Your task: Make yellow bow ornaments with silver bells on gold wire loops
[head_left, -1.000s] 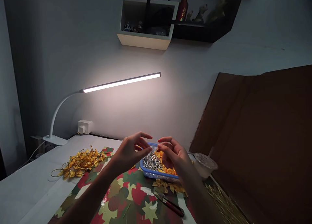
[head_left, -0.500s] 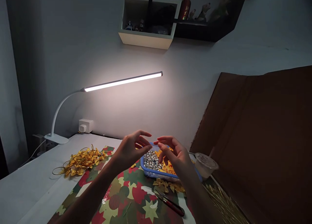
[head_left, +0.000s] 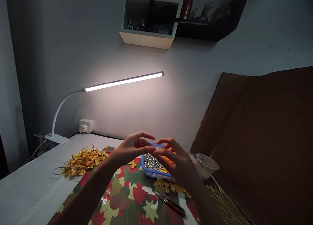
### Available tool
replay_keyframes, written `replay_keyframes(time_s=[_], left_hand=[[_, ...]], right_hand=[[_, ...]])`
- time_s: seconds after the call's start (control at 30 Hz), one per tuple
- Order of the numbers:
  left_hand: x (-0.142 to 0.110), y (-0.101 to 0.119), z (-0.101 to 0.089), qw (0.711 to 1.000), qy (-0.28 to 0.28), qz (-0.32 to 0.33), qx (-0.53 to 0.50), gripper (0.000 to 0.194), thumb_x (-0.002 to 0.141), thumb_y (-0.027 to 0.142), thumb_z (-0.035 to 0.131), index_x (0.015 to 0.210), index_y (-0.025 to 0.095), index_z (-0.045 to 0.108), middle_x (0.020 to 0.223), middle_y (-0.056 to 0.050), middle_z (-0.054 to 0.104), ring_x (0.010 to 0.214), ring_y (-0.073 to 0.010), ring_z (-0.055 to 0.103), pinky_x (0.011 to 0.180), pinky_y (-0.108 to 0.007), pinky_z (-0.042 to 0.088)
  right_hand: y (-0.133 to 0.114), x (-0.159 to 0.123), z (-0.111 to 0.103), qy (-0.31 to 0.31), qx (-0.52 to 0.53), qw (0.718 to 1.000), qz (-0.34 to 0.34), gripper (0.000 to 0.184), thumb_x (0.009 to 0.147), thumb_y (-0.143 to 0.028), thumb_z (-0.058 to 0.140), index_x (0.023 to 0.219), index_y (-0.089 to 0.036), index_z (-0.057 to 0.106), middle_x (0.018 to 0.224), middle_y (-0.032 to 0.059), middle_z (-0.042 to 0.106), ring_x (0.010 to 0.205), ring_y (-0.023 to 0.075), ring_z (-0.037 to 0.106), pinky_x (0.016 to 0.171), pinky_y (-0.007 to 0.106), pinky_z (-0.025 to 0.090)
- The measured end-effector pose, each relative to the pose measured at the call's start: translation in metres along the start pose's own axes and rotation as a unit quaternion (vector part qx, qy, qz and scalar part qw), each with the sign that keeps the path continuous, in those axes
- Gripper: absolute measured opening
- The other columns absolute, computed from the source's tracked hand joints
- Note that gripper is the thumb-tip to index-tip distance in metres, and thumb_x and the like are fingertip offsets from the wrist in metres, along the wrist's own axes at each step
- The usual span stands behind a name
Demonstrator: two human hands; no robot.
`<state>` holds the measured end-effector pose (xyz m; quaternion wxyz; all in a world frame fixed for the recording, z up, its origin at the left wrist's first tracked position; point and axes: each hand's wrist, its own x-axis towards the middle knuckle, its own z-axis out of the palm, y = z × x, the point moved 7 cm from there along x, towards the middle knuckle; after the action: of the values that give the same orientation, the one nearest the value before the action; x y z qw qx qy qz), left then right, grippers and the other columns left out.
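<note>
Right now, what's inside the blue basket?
The blue basket holds lots of shiny silver beads and some orange pieces. The right hand covers part of it, so what lies underneath cannot be seen.

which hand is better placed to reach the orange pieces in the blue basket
Probably the right hand: it sits directly above the orange pieces on the right side of the blue basket, while the left hand is further off, beyond the silver beads.

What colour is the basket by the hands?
The basket is blue, shown best in the head view.
</note>
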<state>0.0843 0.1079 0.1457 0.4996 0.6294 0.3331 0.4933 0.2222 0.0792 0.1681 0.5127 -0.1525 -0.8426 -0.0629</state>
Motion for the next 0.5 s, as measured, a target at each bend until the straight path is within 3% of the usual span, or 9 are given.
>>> replay_keyframes(time_s=[0.2, 0.37, 0.5], left_hand=[[0.002, -0.001, 0.000, 1.000, -0.008, -0.012, 0.004, 0.038, 0.068, 0.027, 0.081, 0.100, 0.013, 0.065, 0.069, -0.002, 0.070, 0.068, -0.0142, 0.064, 0.070, -0.030, 0.047], [0.002, -0.003, 0.001, 1.000, -0.001, -0.018, 0.006, 0.036, 0.065, 0.025, 0.082, 0.096, 0.014, 0.065, 0.067, 0.000, 0.069, 0.065, -0.0135, 0.062, 0.066, -0.028, 0.045], [0.001, -0.003, -0.001, 0.999, 0.019, -0.025, 0.015, 0.035, 0.065, 0.022, 0.080, 0.096, 0.014, 0.064, 0.067, 0.000, 0.068, 0.065, -0.0135, 0.062, 0.067, -0.029, 0.045]], right_hand=[[0.002, 0.003, -0.002, -0.016, 0.137, 0.988, 0.072, 0.016, 0.093, -0.026, 0.051, 0.081, -0.022, 0.059, 0.090, 0.0039, 0.068, 0.061, 0.0112, 0.062, 0.054, 0.023, 0.051], [0.017, -0.009, 0.013, -0.077, 0.236, 0.944, 0.219, 0.016, 0.092, -0.035, 0.053, 0.082, -0.024, 0.057, 0.073, -0.0003, 0.067, 0.057, 0.0125, 0.058, 0.051, 0.023, 0.045], [0.023, -0.010, 0.014, -0.024, 0.329, 0.903, 0.275, 0.018, 0.084, -0.039, 0.063, 0.080, -0.023, 0.058, 0.072, -0.0012, 0.061, 0.058, 0.0117, 0.054, 0.051, 0.023, 0.042]])
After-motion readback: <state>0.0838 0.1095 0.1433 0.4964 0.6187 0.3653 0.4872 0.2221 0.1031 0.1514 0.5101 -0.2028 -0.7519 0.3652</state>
